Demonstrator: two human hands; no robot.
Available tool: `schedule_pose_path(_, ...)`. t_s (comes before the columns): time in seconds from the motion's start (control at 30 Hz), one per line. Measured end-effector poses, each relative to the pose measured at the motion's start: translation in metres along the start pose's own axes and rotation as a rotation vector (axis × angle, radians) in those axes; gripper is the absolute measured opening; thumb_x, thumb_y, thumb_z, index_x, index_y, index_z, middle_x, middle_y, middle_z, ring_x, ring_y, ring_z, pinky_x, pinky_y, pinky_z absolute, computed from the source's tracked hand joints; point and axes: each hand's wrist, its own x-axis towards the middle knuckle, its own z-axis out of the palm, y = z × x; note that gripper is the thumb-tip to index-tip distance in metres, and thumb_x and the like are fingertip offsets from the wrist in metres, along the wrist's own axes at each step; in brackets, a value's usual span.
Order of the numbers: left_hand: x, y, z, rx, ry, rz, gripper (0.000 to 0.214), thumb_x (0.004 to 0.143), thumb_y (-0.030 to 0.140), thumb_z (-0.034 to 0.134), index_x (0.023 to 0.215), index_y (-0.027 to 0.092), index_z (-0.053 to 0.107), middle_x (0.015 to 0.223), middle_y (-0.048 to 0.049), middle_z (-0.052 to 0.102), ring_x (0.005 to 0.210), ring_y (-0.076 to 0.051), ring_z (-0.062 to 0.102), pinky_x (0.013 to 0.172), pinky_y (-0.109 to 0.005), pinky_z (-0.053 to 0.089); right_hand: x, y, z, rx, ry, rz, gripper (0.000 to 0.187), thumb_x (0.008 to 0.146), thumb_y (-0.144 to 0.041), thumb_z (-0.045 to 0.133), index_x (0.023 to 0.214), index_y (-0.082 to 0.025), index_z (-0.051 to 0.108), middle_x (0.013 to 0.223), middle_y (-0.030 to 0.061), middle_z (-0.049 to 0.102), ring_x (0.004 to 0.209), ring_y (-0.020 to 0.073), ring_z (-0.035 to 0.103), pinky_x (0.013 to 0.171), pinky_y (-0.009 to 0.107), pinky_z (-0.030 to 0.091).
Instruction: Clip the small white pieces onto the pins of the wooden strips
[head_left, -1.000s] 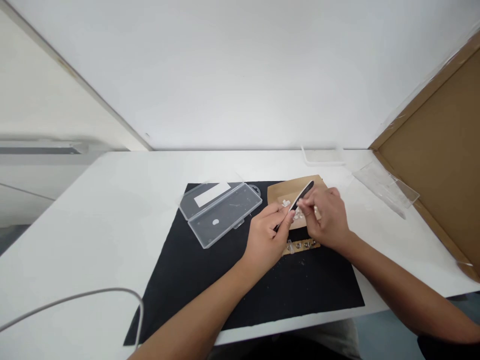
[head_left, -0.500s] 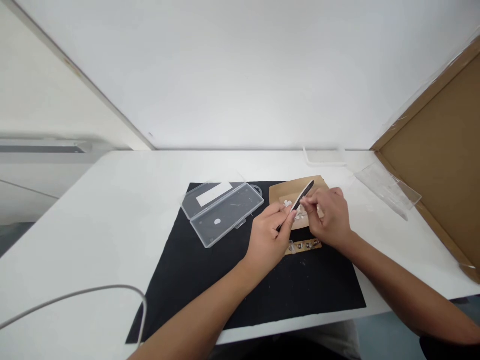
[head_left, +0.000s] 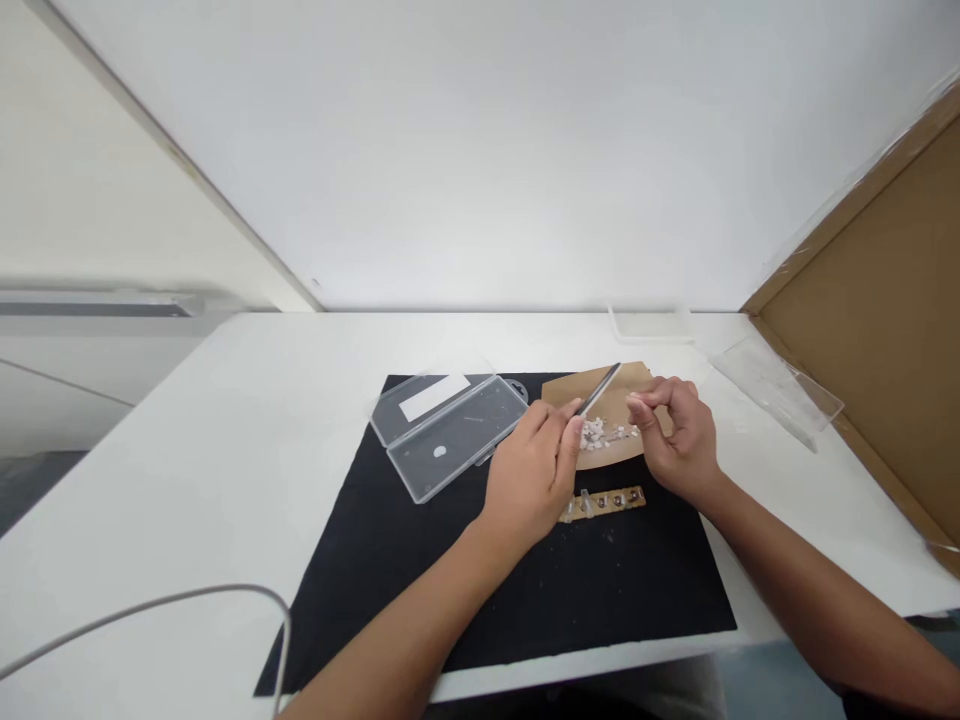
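My left hand (head_left: 531, 468) is closed round a slim dark nail file (head_left: 602, 388), whose tip points up and to the right. To the right, my right hand (head_left: 679, 438) has thumb and forefinger pinched together; anything between them is too small to make out. Between the hands, a brown paper sheet (head_left: 562, 385) carries a heap of small white pieces (head_left: 594, 434). Just below it lies a narrow tan strip (head_left: 615, 500) with several shiny round metal bits and clear slivers on it, its left end partly behind my left hand.
A black mat (head_left: 390, 590) lies under the work on the white table (head_left: 187, 470). An open clear plastic case (head_left: 454, 440) rests on the mat's upper left. Clear plastic pieces (head_left: 780, 390) lie at right beside a cardboard panel (head_left: 877, 290). A grey cable (head_left: 217, 588) loops at lower left.
My right hand has drawn away from the file to the right, still pinched. The file has turned edge-on in my left hand, and more of the white pieces show.
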Motion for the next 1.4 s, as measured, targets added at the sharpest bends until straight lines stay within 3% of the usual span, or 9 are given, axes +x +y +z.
schedule_pose_path(0.2,-0.001,-0.003,0.004,0.133,0.071,0.1,0.03,0.11,0.033,0.052,0.129,0.017,0.068,0.099,-0.0068,0.069,0.089,-0.02,0.07,0.078,-0.03,0.056,-0.003,0.003,0.002,-0.013,-0.023,-0.022,0.013,0.103,-0.023,0.064,0.094,-0.026,0.056,0.082,-0.0031,0.072,0.078,0.0194,0.07,0.082,0.04,0.043)
schedule_pose_path(0.3,-0.003,-0.003,0.006,0.074,0.104,0.181,0.024,0.108,0.03,0.058,0.124,0.015,0.069,0.097,-0.0068,0.068,0.09,-0.02,0.07,0.08,-0.03,0.057,-0.003,0.006,0.004,-0.088,-0.021,-0.083,0.013,0.102,-0.021,0.064,0.094,-0.025,0.055,0.082,-0.0025,0.073,0.076,0.0188,0.07,0.08,0.04,0.04)
schedule_pose_path(0.43,-0.003,-0.002,0.009,-0.055,0.141,0.185,0.022,0.107,0.023,0.058,0.123,0.016,0.072,0.095,-0.0063,0.068,0.084,-0.016,0.068,0.078,-0.027,0.057,-0.003,0.005,0.005,-0.196,0.022,-0.115,0.013,0.102,-0.019,0.062,0.093,-0.024,0.054,0.084,-0.0008,0.075,0.072,0.0183,0.07,0.077,0.041,0.038)
schedule_pose_path(0.6,-0.002,0.003,0.009,-0.281,0.118,0.092,0.021,0.106,0.022,0.06,0.113,0.02,0.079,0.119,-0.0101,0.076,0.087,-0.015,0.074,0.083,-0.029,0.061,0.001,0.004,0.006,-0.245,0.076,-0.121,0.013,0.102,-0.017,0.063,0.095,-0.024,0.054,0.084,0.0,0.075,0.071,0.0181,0.07,0.077,0.042,0.037)
schedule_pose_path(0.8,-0.004,0.005,0.01,-0.393,0.045,-0.007,0.022,0.105,0.021,0.062,0.11,0.021,0.083,0.073,-0.0013,0.076,0.072,-0.015,0.072,0.075,-0.027,0.058,0.004,0.009,0.015,-0.214,0.028,-0.158,0.018,0.102,-0.016,0.061,0.091,-0.024,0.049,0.082,-0.001,0.072,0.069,0.0174,0.067,0.075,0.04,0.037)
schedule_pose_path(0.97,-0.005,0.004,0.012,-0.388,0.059,0.0,0.023,0.105,0.021,0.061,0.108,0.02,0.083,0.068,-0.0009,0.072,0.067,-0.015,0.069,0.07,-0.026,0.056,0.003,0.009,0.014,-0.174,-0.086,-0.18,0.02,0.102,-0.018,0.061,0.089,-0.024,0.048,0.079,-0.0013,0.07,0.065,0.0164,0.061,0.075,0.038,0.039)
schedule_pose_path(1.17,-0.003,0.007,0.01,-0.407,0.085,0.012,0.023,0.105,0.02,0.061,0.098,0.019,0.083,0.069,-0.0011,0.072,0.067,-0.014,0.069,0.068,-0.025,0.055,0.008,0.002,0.012,-0.24,0.01,-0.153,0.021,0.101,-0.016,0.061,0.088,-0.024,0.048,0.075,-0.0025,0.067,0.062,0.0154,0.058,0.074,0.038,0.036)
schedule_pose_path(1.3,-0.003,0.006,0.008,-0.394,0.088,0.016,0.03,0.105,0.021,0.061,0.083,0.019,0.081,0.07,-0.0012,0.07,0.066,-0.012,0.067,0.068,-0.025,0.055,0.007,-0.003,0.012,-0.199,-0.11,-0.218,0.022,0.1,-0.016,0.061,0.086,-0.024,0.047,0.073,-0.003,0.067,0.062,0.0152,0.06,0.072,0.037,0.036)
schedule_pose_path(1.4,-0.003,0.006,0.007,-0.401,0.087,0.018,0.035,0.105,0.021,0.061,0.075,0.019,0.079,0.071,-0.0017,0.071,0.069,-0.013,0.068,0.07,-0.025,0.055,0.008,-0.002,0.012,-0.235,-0.069,-0.224,0.022,0.101,-0.016,0.061,0.085,-0.023,0.047,0.072,-0.0034,0.068,0.06,0.0148,0.059,0.073,0.037,0.035)
